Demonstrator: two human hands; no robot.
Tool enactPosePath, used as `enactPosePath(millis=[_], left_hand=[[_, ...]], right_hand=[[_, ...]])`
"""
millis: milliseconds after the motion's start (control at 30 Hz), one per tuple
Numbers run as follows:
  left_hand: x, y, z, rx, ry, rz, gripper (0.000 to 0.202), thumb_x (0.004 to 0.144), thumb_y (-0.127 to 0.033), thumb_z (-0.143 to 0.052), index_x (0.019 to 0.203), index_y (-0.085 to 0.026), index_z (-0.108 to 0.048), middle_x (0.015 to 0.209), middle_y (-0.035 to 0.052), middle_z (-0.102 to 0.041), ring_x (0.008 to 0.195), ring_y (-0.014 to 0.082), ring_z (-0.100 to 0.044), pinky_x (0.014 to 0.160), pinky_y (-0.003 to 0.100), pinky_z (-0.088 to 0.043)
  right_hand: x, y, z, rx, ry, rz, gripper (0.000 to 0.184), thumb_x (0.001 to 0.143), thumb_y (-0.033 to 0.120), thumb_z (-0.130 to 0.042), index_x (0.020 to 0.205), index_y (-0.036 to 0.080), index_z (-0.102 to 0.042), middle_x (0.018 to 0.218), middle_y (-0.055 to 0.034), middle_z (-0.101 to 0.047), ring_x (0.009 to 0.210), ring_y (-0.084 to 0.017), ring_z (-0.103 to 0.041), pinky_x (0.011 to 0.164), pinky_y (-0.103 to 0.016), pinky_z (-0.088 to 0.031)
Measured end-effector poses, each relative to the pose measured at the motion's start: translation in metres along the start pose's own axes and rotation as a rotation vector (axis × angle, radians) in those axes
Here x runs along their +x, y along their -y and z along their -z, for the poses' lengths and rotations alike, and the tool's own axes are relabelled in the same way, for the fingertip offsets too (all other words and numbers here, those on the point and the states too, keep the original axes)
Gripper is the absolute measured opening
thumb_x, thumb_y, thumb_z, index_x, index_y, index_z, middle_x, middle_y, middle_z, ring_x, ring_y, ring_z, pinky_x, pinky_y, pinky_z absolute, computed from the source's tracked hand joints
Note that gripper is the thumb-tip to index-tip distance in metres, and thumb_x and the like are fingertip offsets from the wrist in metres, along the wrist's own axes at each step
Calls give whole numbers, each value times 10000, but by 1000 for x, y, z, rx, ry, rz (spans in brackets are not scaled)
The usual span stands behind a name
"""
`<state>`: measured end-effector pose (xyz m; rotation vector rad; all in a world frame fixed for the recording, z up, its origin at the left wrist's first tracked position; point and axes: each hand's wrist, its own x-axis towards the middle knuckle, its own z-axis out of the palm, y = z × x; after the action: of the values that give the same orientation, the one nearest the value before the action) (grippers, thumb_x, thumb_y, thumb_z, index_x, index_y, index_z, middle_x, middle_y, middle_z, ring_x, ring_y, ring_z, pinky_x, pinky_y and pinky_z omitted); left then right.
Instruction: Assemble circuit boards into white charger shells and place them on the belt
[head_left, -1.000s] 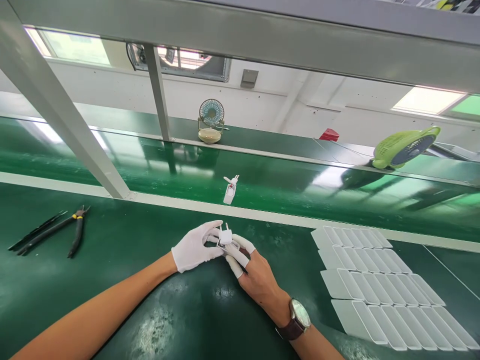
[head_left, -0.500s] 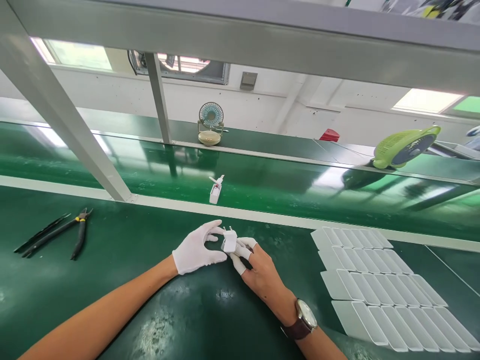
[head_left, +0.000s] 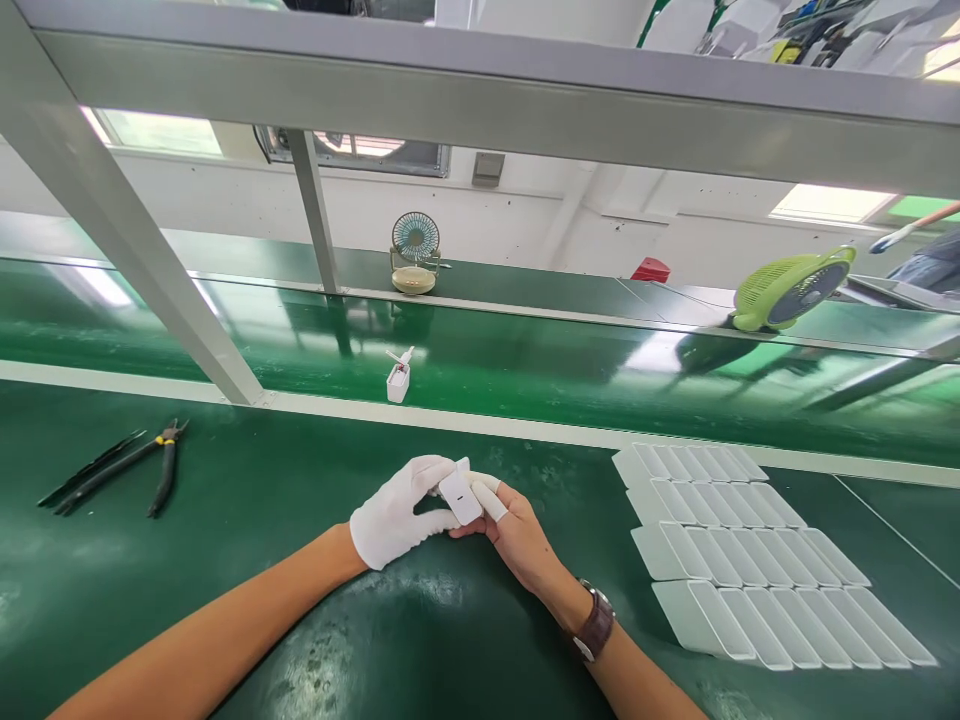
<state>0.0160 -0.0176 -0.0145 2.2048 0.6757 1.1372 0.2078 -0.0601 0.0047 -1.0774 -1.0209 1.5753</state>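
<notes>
Both hands meet low over the green work surface, pinching a small white plug adapter between them. My left hand wears a full white glove and grips the adapter from the left. My right hand has white finger cots on its fingertips and a brown-strapped watch on the wrist; it grips from the right. The adapter's flat white face points up and its prongs are turned out of sight. A second white adapter with its prongs up stands on the glossy green conveyor belt beyond.
Rows of white plastic shells lie overlapped at the right. Pliers and black tweezers lie at the left. A slanted grey frame post rises at left. Two small fans stand beyond the belt. A co-worker's arm shows far right.
The adapter in my hands has been turned over, so its prongs no longer point up. The adapter on the belt has travelled left.
</notes>
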Motion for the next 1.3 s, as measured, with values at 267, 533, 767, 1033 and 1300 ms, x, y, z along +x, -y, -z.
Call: enactPosePath(millis=[267, 533, 767, 1033, 1300], left_hand=[[-1, 2, 2, 17, 39, 44, 590, 922, -272, -654, 1472, -315, -444, 1304, 103, -574, 1173, 242, -616, 986, 411, -564], [-1, 2, -3, -39, -51, 110, 659, 819, -258, -733, 1409, -278, -440, 1349, 113, -563, 1182, 260, -616, 993, 437, -553], [5, 12, -4, -2, -1, 410, 740, 624, -284, -846, 1307, -221, -569, 1123, 72, -683, 921, 203, -670, 878, 360, -575], [19, 12, 1, -54, 31, 615, 297, 676, -326, -822, 926, -198, -726, 864, 17, -733, 786, 175, -677, 767, 288, -560], [93, 83, 45, 112, -309, 774, 239, 911, -324, -682, 1060, -138, -666, 1089, 69, -691, 991, 208, -667, 892, 431, -562]], right_hand=[[0, -3, -1, -14, -8, -41, 400, 900, 522, -639, 1175, 241, -712, 1061, -58, -733, 799, -218, -709, 801, -414, -620], [-1, -7, 7, -570, -132, 389, 310, 941, 401, -609, 1193, 244, -701, 1111, -93, -742, 944, -252, -728, 823, -392, -637], [1, -13, 15, -1129, -111, 1078, 412, 975, 132, -537, 1368, 246, -589, 1312, -136, -644, 1174, -235, -670, 955, -367, -608], [-16, -15, 3, -1315, 5, 1293, 449, 944, 63, -502, 1377, 148, -583, 1242, -158, -691, 1226, -259, -629, 1024, -402, -560], [-19, -33, -5, -1401, 149, 1148, 371, 910, 96, -577, 1274, 137, -640, 1205, -144, -717, 1149, -238, -659, 1023, -371, -539]])
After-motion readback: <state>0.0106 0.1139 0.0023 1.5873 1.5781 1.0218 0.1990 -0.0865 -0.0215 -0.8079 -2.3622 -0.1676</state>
